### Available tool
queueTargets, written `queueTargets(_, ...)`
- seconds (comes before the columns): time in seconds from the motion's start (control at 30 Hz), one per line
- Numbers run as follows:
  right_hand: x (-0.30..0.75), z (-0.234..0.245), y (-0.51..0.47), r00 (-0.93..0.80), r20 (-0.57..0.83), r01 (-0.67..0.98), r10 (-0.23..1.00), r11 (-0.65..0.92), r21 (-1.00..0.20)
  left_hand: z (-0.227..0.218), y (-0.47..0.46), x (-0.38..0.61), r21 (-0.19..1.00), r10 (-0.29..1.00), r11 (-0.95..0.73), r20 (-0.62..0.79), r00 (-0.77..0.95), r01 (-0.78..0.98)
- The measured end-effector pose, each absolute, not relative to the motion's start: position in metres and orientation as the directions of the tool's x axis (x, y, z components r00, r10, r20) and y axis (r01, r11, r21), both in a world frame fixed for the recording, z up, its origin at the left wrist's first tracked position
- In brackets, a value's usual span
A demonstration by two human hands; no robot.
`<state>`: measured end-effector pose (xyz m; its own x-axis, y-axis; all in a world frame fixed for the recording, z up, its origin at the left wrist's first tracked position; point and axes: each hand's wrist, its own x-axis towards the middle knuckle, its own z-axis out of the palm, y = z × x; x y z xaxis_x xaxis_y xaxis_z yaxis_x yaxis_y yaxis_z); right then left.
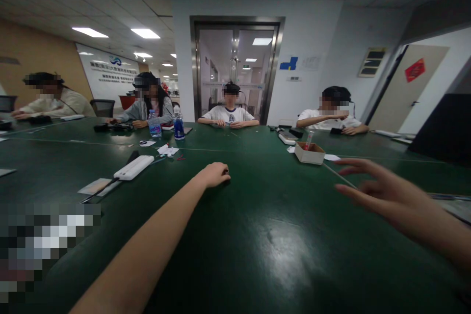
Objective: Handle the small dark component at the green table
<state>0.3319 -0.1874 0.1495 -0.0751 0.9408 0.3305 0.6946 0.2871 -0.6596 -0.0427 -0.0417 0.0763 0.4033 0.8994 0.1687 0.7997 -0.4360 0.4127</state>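
Observation:
My left hand (pixel 215 175) rests on the dark green table (pixel 265 235) near its middle, arm stretched forward. Its fingers are curled into a loose fist, and whatever they may hold is hidden. My right hand (pixel 379 189) hovers just above the table at the right with its fingers spread and pointing left. A thin pale stick (pixel 336 173) lies slanted on the table from a small cardboard box (pixel 309 153) toward the right hand's fingers. Its near end reaches between two of them, and I cannot tell whether they pinch it.
Several other people sit along the far side of the table. On it lie a white power strip (pixel 133 167), paper scraps (pixel 167 149), two water bottles (pixel 178 125) and phones (pixel 288 137). A dark chair back (pixel 441 130) stands at the right. Glass doors lie beyond.

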Motion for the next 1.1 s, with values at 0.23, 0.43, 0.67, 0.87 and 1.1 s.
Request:
queueTargets(0.23,0.203,0.093,-0.057,-0.319,-0.233,0.365,0.918,-0.108,-0.925,0.025,-0.010,-0.012,0.908,0.963,-0.216,0.258,-0.075,0.358)
queueTargets(0.43,0.160,0.049,-0.009,-0.239,-0.243,-0.035,0.940,-0.258,-0.965,0.008,0.011,-0.013,0.986,0.989,-0.132,0.124,-0.075,-0.107)
queueTargets(0.67,0.145,0.035,0.012,-0.213,-0.105,-0.209,0.971,-0.150,-0.966,0.009,0.020,-0.007,0.980,0.995,-0.102,0.098,-0.031,-0.169)
queueTargets(0.87,0.143,0.025,0.013,-0.127,-0.034,-0.358,0.991,-0.078,-0.931,0.003,0.022,-0.002,0.971,0.979,-0.192,0.180,-0.093,-0.144)
queueTargets(1.1,0.144,0.019,0.013,-0.126,0.021,-0.358,0.992,-0.025,-0.933,0.006,0.020,-0.005,0.990,0.989,-0.132,0.129,-0.065,-0.050)
